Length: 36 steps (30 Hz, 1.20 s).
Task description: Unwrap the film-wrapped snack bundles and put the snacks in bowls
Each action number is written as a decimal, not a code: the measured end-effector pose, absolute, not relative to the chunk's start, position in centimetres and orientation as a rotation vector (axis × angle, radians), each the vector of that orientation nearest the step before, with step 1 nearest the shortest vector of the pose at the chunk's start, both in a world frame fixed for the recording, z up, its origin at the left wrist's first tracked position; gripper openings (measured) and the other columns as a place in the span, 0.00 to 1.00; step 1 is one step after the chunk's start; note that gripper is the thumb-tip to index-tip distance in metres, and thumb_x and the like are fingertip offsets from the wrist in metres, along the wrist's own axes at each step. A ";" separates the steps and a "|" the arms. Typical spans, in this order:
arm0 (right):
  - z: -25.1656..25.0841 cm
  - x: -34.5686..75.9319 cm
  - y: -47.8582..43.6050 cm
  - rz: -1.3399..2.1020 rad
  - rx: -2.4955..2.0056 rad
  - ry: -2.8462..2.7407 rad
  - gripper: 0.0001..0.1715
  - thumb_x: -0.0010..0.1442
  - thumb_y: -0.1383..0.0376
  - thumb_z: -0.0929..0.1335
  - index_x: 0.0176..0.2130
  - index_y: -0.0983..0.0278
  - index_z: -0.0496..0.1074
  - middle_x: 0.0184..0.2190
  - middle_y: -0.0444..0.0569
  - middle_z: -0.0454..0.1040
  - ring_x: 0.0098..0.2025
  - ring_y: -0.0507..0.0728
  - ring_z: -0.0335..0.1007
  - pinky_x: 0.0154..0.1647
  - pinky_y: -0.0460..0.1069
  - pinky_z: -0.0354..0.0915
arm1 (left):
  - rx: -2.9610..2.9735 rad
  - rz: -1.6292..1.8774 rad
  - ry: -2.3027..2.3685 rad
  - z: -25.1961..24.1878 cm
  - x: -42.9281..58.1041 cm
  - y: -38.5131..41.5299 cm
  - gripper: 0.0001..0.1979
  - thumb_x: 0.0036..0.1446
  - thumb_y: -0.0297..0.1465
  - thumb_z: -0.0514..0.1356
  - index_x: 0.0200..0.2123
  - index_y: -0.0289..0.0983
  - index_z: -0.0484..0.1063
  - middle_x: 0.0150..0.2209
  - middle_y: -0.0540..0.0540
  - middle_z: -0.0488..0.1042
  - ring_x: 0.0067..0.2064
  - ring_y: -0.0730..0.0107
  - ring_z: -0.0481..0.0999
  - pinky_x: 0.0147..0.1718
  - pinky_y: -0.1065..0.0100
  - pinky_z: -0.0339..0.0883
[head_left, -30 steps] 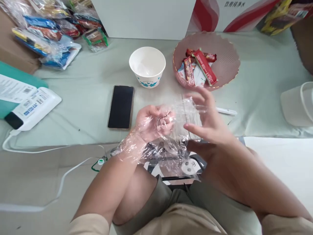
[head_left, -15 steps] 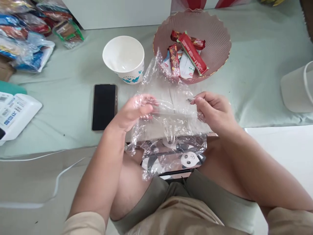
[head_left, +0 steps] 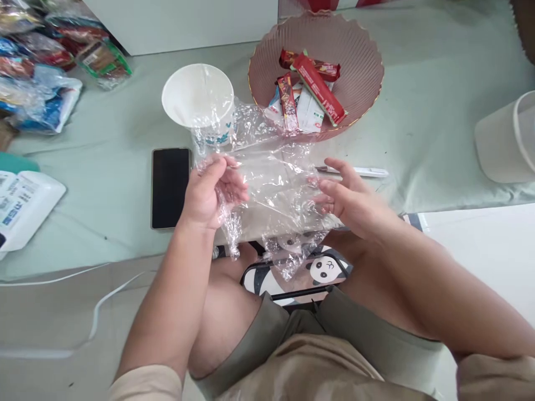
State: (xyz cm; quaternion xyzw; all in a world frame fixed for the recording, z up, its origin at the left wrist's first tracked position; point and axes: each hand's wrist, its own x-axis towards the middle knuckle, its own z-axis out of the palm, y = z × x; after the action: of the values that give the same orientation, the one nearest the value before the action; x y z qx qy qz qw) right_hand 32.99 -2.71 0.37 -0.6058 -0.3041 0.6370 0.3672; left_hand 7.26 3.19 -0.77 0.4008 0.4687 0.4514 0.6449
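Observation:
A crinkled sheet of clear plastic film (head_left: pixel 271 184) stretches between my hands above the table's front edge. My left hand (head_left: pixel 217 192) is loosely curled around its left side, thumb near the forefinger and film over the fingers. At the right side, my right hand (head_left: pixel 355 203) has its fingers spread, with the fingertips against the film. Behind that hand lies a slim white knife-like tool (head_left: pixel 370 172), partly covered by the fingers. The film's upper left part overlaps the front of a white paper tub (head_left: pixel 179 100) with blue leaf print.
A pink ribbed bowl (head_left: pixel 359 67) holds red-wrapped bars (head_left: pixel 320 89). The black phone (head_left: pixel 170 189) lies left of my hand. Packaged snacks (head_left: pixel 45 72) are piled at far left, above a white pack (head_left: pixel 29 206). A white bin (head_left: pixel 499 145) stands at right. Panda-print fabric (head_left: pixel 292 278) shows below.
My right hand has opened from a pinch and spread its fingers. The film has shifted left and up, over the tub's front. The white tool now shows behind my right hand.

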 end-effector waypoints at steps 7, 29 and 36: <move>0.9 32.1 -2.6 2.096 -1.418 -0.864 0.28 0.51 0.43 0.78 0.35 0.65 0.78 0.27 0.50 0.80 0.26 0.52 0.75 0.25 0.45 0.67 | 0.915 1.007 1.087 -0.2 6.6 2.7 0.19 0.54 0.49 0.69 0.32 0.40 0.73 0.20 0.50 0.74 0.18 0.70 0.76 0.16 0.72 0.62; 1.9 37.7 -6.3 0.930 -1.148 -1.493 0.39 0.58 0.52 0.78 0.64 0.44 0.65 0.32 0.42 0.76 0.37 0.56 0.78 0.38 0.52 0.75 | 1.519 1.292 1.086 1.3 4.4 -3.0 0.17 0.52 0.24 0.70 0.46 0.44 0.78 0.33 0.53 0.82 0.30 0.73 0.80 0.26 0.71 0.72; 1.3 37.6 -5.9 0.190 -1.434 -1.868 0.04 0.62 0.62 0.72 0.36 0.57 0.80 0.36 0.52 0.73 0.42 0.60 0.75 0.41 0.57 0.72 | 2.238 1.136 1.439 1.0 3.8 -2.9 0.12 0.53 0.21 0.67 0.35 0.46 0.84 0.32 0.50 0.68 0.33 0.72 0.72 0.33 0.63 0.69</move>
State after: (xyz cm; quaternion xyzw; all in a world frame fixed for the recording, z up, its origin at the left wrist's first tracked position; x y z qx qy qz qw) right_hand 37.62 -5.92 1.31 -0.5615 -0.7315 0.0743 0.3796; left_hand 3.81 -2.87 1.04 0.7677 0.4935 0.3896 0.1239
